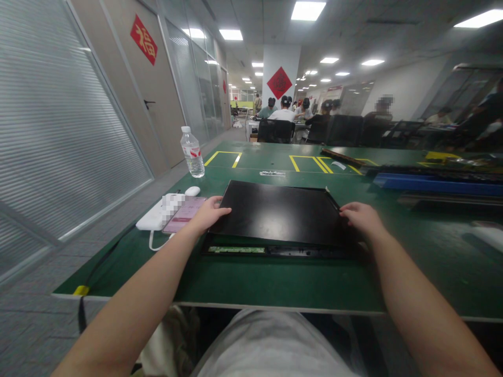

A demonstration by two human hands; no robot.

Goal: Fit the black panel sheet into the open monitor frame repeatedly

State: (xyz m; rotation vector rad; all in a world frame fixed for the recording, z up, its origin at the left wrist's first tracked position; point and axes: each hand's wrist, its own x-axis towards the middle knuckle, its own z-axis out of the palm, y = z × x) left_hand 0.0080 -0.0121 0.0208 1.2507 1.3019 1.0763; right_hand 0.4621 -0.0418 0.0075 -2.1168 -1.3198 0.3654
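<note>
Your two bare forearms reached up from the bottom corners of the frame, over your pale-clad lap, and met a black panel [279, 212] lying flat at the centre. Your left hand [210, 212] was closed over the panel's left edge, fingers on top. Your right hand [361, 217] curled around its right edge, near the far corner. Gripping opposite sides like that probably kept the wide, thin sheet level and stopped it from twisting. It also kept your fingers off its glossy face. Just below the panel's near edge, a green circuit strip [236, 250] and a dark bezel [306, 252] showed, so the panel seemed to sit slightly back from the frame under it.

A phone [184, 213] with a lit screen lay beside your left hand, touching a white power bank [151, 219] at centre left. They looked parked just outside the working area yet within reach. A small white oval object [192, 191] sat just above them, and a water bottle [192, 152] stood upright farther up.

The surface [275, 283] was covered in green matting, with yellow tape outlines [226, 157] marked towards the top. A blue tray [432, 184] lay at the right. Beyond it, seated people [283, 112] worked under ceiling lights. A red diamond sign [279, 82] hung on a white pillar, and glass partitions filled the left.
</note>
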